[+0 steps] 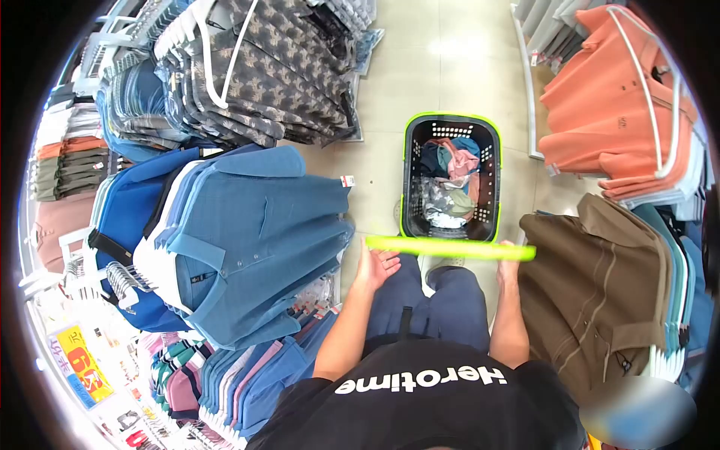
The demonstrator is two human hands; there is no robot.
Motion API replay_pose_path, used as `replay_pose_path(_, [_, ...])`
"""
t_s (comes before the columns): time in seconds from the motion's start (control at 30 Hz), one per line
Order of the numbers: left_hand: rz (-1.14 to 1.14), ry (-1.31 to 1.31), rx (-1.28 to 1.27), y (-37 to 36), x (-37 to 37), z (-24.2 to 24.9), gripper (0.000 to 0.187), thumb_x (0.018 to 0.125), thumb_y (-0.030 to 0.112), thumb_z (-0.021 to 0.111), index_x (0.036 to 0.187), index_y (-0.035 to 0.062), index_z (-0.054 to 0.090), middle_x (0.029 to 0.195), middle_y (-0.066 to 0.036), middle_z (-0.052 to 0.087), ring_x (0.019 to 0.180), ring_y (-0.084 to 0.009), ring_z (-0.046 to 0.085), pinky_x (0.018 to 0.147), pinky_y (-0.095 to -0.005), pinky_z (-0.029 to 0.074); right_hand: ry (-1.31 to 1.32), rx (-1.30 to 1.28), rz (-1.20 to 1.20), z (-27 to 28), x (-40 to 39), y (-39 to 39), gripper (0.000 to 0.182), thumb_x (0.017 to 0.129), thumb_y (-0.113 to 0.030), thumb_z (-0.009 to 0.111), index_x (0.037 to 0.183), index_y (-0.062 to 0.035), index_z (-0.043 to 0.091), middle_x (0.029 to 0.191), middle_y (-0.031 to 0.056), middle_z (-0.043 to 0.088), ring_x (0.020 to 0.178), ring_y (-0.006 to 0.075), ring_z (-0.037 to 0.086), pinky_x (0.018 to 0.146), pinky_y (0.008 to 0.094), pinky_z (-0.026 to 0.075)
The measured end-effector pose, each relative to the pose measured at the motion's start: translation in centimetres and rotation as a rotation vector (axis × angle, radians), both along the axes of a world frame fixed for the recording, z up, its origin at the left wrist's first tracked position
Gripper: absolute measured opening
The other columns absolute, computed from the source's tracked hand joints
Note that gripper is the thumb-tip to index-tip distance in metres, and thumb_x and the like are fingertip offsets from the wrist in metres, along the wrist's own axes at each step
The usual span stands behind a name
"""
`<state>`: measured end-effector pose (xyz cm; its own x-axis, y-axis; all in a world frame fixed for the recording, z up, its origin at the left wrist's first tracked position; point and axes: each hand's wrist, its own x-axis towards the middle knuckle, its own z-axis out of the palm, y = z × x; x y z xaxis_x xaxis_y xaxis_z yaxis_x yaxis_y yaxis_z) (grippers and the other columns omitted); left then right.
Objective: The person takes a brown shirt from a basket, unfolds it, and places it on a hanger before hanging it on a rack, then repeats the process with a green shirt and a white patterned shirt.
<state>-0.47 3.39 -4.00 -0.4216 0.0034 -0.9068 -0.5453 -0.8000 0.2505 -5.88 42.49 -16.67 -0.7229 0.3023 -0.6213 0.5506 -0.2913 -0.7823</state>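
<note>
a: from my remote seat, what does the head view give me at the hands?

b: i see the left hand at the left end of a bright green bar. its grip is apart, fingers stretched out on the near side.

a: and the right hand?

b: it's at the bar's right end, but the blurred bar crosses over it, so i can't tell whether that grip is clamped.

a: where's the basket?

b: just beyond the bar, on the pale floor of the aisle, black with a green rim. crumpled clothes lie inside.

a: around it?

b: i have blue shirts hanging on the left, patterned garments far left, a brown garment on the right and coral tops far right.
</note>
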Motion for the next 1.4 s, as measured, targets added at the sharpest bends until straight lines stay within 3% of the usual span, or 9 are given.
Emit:
replay_pose_path(0.1, [-0.016,-0.098,0.120,0.0,-0.2,1.7,0.078,0.090,0.068,0.052,0.130,0.0008,0.050,0.105,-0.016,0.067,0.082,-0.0299,0.065,0.080,-0.0448,0.055,-0.136,0.049,0.197,0.3,3.6,2.7,0.023,0.093,-0.014,0.058,0.113,-0.0147,0.069,0.107,-0.0032,0.063,0.091,0.0171,0.058,0.080,0.0358,0.047])
replay_pose_path(0.2, [-0.084,-0.104,0.249,-1.8,2.3,1.0,0.045,0.091,0.041,0.062,0.113,0.0026,0.059,0.098,-0.013,0.070,0.079,-0.0268,0.066,0.079,-0.0443,0.056,-0.093,-0.460,0.078,2.1,7.1,4.7,0.044,0.095,-0.040,0.059,0.131,-0.0152,0.059,0.137,0.0050,0.053,0.101,0.0338,0.062,0.081,0.0438,0.053])
replay_pose_path(0.3, [-0.267,-0.243,0.143,-1.6,5.1,3.0,0.022,0.094,0.024,0.059,0.106,0.0059,0.060,0.097,-0.010,0.072,0.074,-0.0214,0.067,0.074,-0.0408,0.058,-0.376,-0.451,0.058,9.2,5.4,4.6,0.052,0.097,-0.045,0.057,0.136,-0.0107,0.051,0.125,0.0073,0.060,0.108,0.0314,0.061,0.086,0.0471,0.052])
replay_pose_path(0.43, [-0.256,-0.371,0.089,-0.3,7.6,6.7,0.012,0.097,0.020,0.057,0.097,0.0075,0.055,0.074,-0.004,0.059,0.050,-0.0151,0.052,0.053,-0.0339,0.053,-0.739,-0.136,0.489,15.2,3.8,3.5,0.039,0.097,-0.035,0.059,0.123,-0.0075,0.050,0.099,0.0124,0.065,0.078,0.0226,0.063,0.066,0.0371,0.054])
replay_pose_path(0.47, [-0.262,-0.367,0.092,-0.1,7.9,6.3,0.012,0.097,0.020,0.057,0.097,0.0075,0.055,0.074,-0.004,0.059,0.050,-0.0151,0.052,0.053,-0.0339,0.053,-0.715,-0.075,0.475,14.9,4.3,3.4,0.029,0.094,-0.027,0.063,0.107,-0.0014,0.057,0.077,0.0101,0.063,0.054,0.0185,0.056,0.045,0.0348,0.048])
replay_pose_path(0.5, [-0.224,-0.333,0.013,0.1,8.2,5.7,0.013,0.097,0.019,0.058,0.095,0.0069,0.054,0.071,-0.004,0.055,0.047,-0.0142,0.047,0.047,-0.0328,0.048,-0.713,-0.072,0.470,14.3,4.9,3.5,0.029,0.094,-0.027,0.063,0.107,-0.0014,0.057,0.077,0.0101,0.063,0.054,0.0185,0.056,0.045,0.0348,0.048])
replay_pose_path(0.6, [-0.220,-0.272,-0.117,1.2,7.2,6.2,0.015,0.097,0.018,0.059,0.093,0.0056,0.052,0.068,-0.004,0.049,0.043,-0.0131,0.040,0.039,-0.0312,0.040,-0.583,0.038,0.524,13.6,6.2,3.8,0.019,0.090,-0.014,0.062,0.074,-0.0077,0.054,0.060,0.0010,0.052,0.042,0.0118,0.045,0.040,0.0314,0.041])
replay_pose_path(0.97, [-0.289,-0.134,-0.183,-2.5,0.1,5.2,0.016,0.097,0.018,0.058,0.089,0.0058,0.050,0.067,-0.003,0.046,0.042,-0.0126,0.039,0.038,-0.0294,0.037,-0.549,-0.033,0.462,12.7,1.1,0.2,0.011,0.093,-0.016,0.056,0.094,-0.0050,0.054,0.070,0.0049,0.057,0.045,0.0113,0.046,0.040,0.0314,0.041])
replay_pose_path(1.4, [-0.303,0.016,-0.160,-9.0,-21.0,1.3,0.015,0.099,0.019,0.053,0.091,0.0067,0.050,0.066,-0.002,0.047,0.041,-0.0139,0.041,0.038,-0.0309,0.039,-0.450,0.039,0.138,17.0,-8.3,-8.4,0.023,0.096,-0.017,0.052,0.117,-0.0104,0.058,0.078,0.0043,0.059,0.056,0.0103,0.048,0.049,0.0284,0.040])
